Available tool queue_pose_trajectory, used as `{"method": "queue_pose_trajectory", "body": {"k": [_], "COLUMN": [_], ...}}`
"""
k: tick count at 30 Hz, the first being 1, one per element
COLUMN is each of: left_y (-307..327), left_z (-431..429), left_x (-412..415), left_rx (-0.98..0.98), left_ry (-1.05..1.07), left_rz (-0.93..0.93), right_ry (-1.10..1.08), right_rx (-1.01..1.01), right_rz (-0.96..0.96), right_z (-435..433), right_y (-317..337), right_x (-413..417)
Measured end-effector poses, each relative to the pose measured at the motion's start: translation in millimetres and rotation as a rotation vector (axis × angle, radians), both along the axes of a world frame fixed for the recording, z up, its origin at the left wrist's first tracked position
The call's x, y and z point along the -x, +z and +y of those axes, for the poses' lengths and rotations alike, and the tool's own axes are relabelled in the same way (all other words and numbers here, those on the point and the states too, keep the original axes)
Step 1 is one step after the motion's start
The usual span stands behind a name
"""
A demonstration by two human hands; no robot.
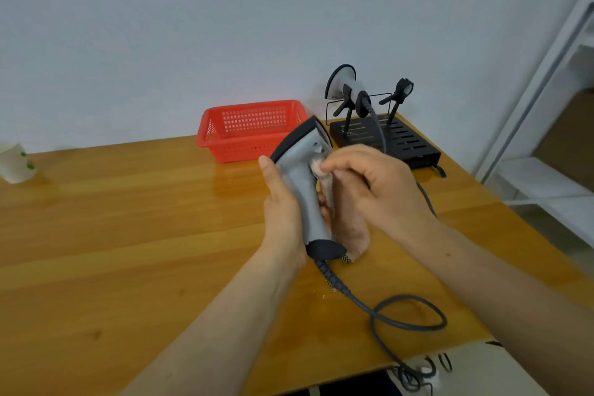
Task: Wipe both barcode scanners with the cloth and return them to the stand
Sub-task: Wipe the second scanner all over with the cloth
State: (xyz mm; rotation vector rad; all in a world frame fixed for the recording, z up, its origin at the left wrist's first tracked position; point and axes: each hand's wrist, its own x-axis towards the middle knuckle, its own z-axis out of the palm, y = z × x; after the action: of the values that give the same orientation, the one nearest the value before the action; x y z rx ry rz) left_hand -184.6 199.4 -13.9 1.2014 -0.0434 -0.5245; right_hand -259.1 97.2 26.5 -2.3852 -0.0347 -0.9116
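Our left hand [283, 202] grips the grey scanner [302, 183] by its handle above the table [128, 219]. Our right hand [379, 190] pinches the pink cloth [350, 231] against its head. The second scanner [350, 90] sits in the stand [401, 141].

A single wide-angle head-worn view looks forward and down, close over the glossy orange-brown wooden table [128, 219], facing the plain pale grey wall [225, 26] behind it.

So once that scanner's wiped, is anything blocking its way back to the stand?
Nothing visible does. Beyond the held scanner, the right cradle on the stand is empty; the other scanner fills the left one, and the red basket sits aside.
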Motion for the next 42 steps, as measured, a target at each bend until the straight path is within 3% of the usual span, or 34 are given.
{"method": "queue_pose_trajectory", "body": {"k": [5, 8, 10, 13, 18, 21, 25, 30, 36, 39, 42], "left_y": [9, 6, 5, 8, 11, 17, 25, 30, 32, 32, 31], "left_z": [0, 5, 9, 7, -4, -3, 0, 4, 6, 6, 7], "left_x": [11, 9, 4, 5, 13, 12, 3, -20, -22, -22, -19], "left_rx": [0.031, 0.064, 0.067, 0.024, -0.015, -0.024, -0.07, 0.064, 0.122, 0.091, 0.103], "left_ry": [0.014, -0.028, -0.039, -0.004, 0.041, 0.069, 0.106, 0.157, 0.187, 0.179, 0.131], "left_rz": [-0.081, -0.025, 0.015, -0.007, -0.109, -0.139, -0.126, -0.037, -0.077, -0.119, -0.102], "right_ry": [0.018, 0.144, 0.067, -0.087, -0.017, 0.055, 0.031, 0.052, 0.145, 0.145, 0.017], "right_rx": [0.248, 0.239, 0.039, -0.412, -0.821, -1.084, -0.951, -0.618, -0.656, -0.843, -0.768], "right_rz": [0.066, 0.192, 0.254, 0.147, 0.071, 0.121, 0.302, 0.374, 0.299, 0.421, 0.521], "right_z": [21, 13, 6, 2, 26, 33, 40, 41, 46, 41, 27], "right_y": [-2, 1, 6, 13, 11, 8, 1, -4, -4, 4, 11], "right_x": [-11, -4, 0, -2, -12, -15, -11, 3, 10, 6, 0]}}
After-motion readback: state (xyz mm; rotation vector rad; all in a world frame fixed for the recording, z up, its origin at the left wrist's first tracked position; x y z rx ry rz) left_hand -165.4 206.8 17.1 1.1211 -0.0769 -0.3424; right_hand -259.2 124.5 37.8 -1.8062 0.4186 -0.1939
